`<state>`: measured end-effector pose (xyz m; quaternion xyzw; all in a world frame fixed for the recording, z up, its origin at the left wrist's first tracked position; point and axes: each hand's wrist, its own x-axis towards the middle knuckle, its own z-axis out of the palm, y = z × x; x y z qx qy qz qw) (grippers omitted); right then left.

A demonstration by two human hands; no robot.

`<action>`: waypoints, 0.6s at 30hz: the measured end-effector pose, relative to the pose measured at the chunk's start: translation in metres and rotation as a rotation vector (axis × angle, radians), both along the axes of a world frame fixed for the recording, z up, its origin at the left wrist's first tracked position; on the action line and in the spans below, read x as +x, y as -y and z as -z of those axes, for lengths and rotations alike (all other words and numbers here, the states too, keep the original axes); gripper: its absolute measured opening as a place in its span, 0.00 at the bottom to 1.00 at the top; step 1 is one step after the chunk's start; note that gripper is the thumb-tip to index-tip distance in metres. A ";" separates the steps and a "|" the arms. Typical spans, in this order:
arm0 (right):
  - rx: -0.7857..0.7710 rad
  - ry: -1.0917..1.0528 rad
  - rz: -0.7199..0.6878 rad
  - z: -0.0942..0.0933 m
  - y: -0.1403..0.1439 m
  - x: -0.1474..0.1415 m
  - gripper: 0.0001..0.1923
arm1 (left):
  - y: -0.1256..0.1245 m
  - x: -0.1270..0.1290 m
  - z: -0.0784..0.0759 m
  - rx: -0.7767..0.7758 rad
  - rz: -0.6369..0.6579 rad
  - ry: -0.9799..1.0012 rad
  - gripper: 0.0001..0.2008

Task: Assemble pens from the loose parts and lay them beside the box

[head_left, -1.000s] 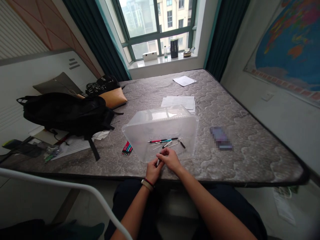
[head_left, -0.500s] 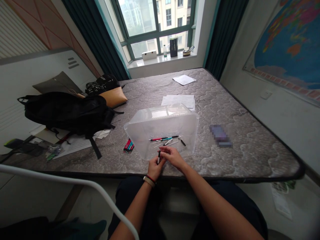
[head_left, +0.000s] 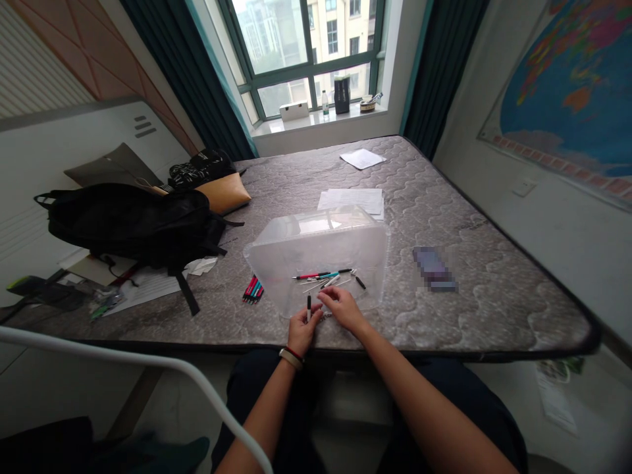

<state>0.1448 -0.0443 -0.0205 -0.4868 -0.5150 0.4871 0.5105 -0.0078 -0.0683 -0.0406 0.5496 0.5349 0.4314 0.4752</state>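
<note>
Black pen (head_left: pixel 309 304) is held upright, pinched low on the barrel by left hand (head_left: pixel 301 329), at the near rim of clear bin (head_left: pixel 276 253). Right hand (head_left: pixel 342 309) fingers curled beside it; contact can't be told. Judged light, stiff, smooth: best gripped mid-barrel.

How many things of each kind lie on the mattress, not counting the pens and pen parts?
Black backpack: 1
Clear plastic bin: 1
Tan cushion: 1
Stacks or sheets of paper: 3 (far sheet, stack behind bin, sheets under backpack)
Blurred flat object: 1
Total: 7
</note>
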 end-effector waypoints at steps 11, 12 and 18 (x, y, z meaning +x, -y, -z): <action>-0.316 -0.058 -0.201 0.010 0.008 0.004 0.11 | 0.001 0.002 0.000 0.134 0.053 0.010 0.20; -0.323 -0.067 -0.186 0.009 0.008 0.003 0.10 | 0.001 0.001 0.001 0.139 0.059 -0.004 0.20; -0.242 -0.140 -0.043 -0.003 0.003 0.011 0.13 | 0.002 0.001 0.001 0.069 0.030 -0.064 0.23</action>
